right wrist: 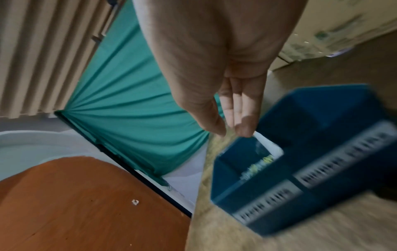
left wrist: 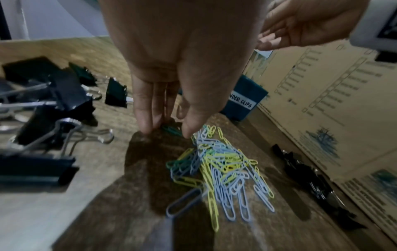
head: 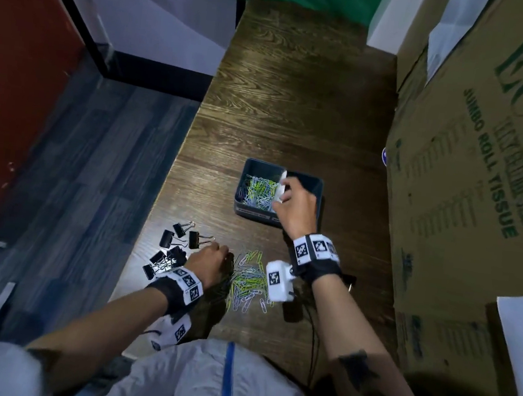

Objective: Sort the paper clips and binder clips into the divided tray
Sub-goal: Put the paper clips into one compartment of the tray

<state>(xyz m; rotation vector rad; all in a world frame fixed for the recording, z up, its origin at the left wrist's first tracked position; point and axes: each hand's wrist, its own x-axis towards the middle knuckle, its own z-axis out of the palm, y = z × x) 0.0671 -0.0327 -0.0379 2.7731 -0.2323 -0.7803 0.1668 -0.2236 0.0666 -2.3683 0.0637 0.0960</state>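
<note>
A blue divided tray [head: 315, 184] stands on the wooden table, its left compartment full of coloured paper clips [head: 256, 190] beside a white divider [head: 281, 185]. My right hand [head: 286, 194] hovers over the tray with straight fingers [right wrist: 244, 125] and holds nothing. A loose pile of paper clips [head: 250, 279] lies nearer to me. My left hand [head: 215, 257] reaches down at its left edge, and thumb and fingertips [left wrist: 146, 125] pinch some dark green paper clips [left wrist: 171, 131]. Several black binder clips [head: 174, 250] lie left of that hand. The tray [left wrist: 242, 101] carries a "binder clips" label.
A large cardboard box [head: 480, 188] walls off the table's right side. A few black binder clips [left wrist: 311, 180] lie along its base. The table's left edge [head: 164, 187] drops to the floor just beyond the binder clips. A black cable [head: 313, 332] runs near my right forearm.
</note>
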